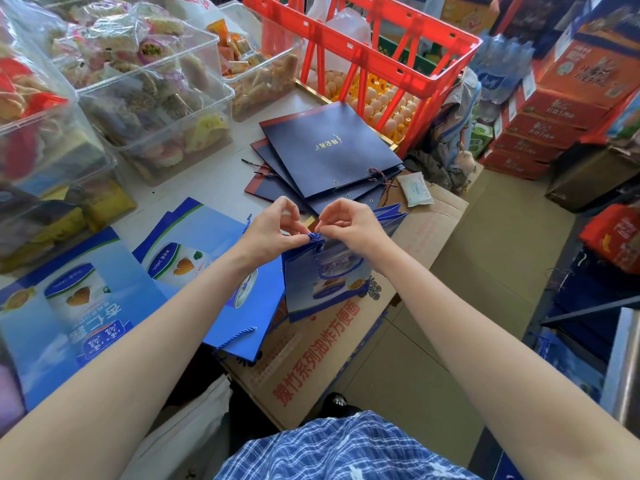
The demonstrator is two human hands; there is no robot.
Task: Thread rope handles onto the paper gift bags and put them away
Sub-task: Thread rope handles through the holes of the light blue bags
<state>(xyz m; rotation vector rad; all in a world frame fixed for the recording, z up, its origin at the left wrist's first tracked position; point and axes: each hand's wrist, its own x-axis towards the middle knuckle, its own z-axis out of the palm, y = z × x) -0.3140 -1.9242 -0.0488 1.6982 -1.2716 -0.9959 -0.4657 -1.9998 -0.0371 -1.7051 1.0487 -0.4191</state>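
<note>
Mid-task. L hand [273, 225] & R hand [349, 221] pinched blue rope handle [314, 236] at top edge of blue gift bag [322, 282], held above cardboard box [346, 341]. Navy bags [329, 150] w/ open eyelets left to thread; none seen put away.

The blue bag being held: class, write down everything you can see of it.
The blue bag looks like glossy printed paper, folded fairly flat, with a picture panel on its face. It stands tilted with its top edge up, its lower end over a cardboard box. A blue rope hangs as a loop across its face. At the top edge the left hand and the right hand pinch the rope's end.
</note>
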